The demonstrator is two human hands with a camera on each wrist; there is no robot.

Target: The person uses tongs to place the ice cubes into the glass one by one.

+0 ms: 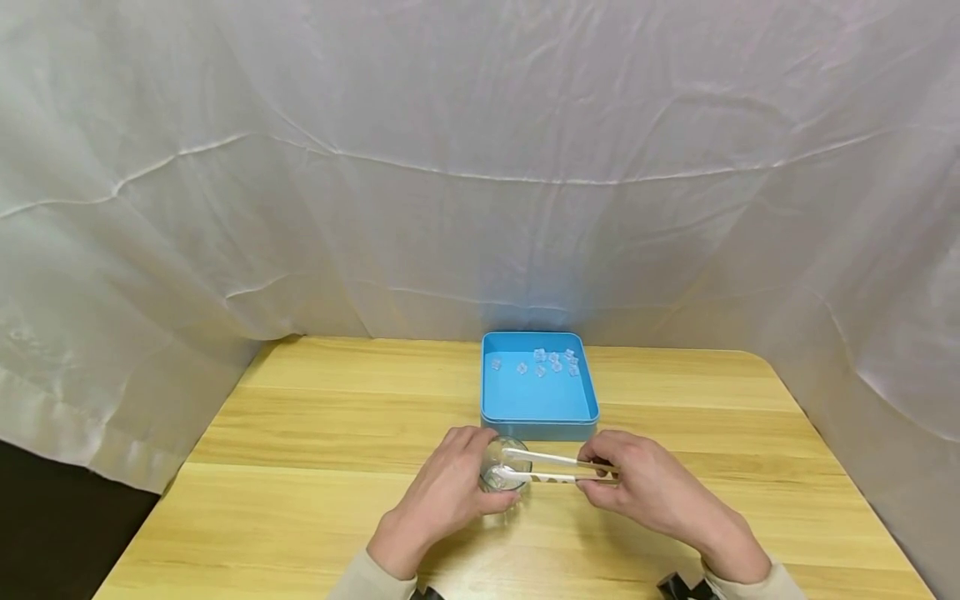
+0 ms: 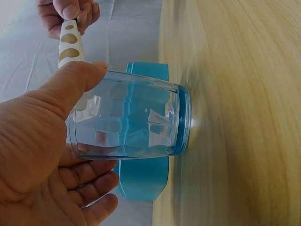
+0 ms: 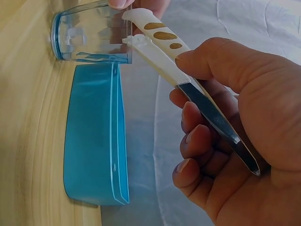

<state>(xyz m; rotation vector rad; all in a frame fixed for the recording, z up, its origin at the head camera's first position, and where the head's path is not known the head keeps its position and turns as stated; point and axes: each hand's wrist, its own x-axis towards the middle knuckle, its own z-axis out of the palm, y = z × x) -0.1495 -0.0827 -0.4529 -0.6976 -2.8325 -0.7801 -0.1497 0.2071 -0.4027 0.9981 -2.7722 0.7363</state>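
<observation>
My left hand (image 1: 450,479) holds a clear drinking glass (image 2: 131,117) around its rim, thumb on one side and fingers on the other. The glass stands upright on the wooden table, with clear cubes (image 2: 160,127) inside it. My right hand (image 1: 648,479) pinches a pair of tongs (image 3: 162,52), white at the front with tan spots and metallic at the back, between thumb and fingers. The tongs' two tips sit apart at the mouth of the glass. Behind the glass, a blue square tin (image 1: 536,404) carries several clear ice-like cubes (image 1: 555,360) toward its far side.
The wooden table (image 1: 315,450) spreads out on both sides of the hands. Pale fabric (image 1: 450,233) hangs around its back and sides, close behind the blue tin. A dark area (image 1: 60,517) lies beyond the table's left edge.
</observation>
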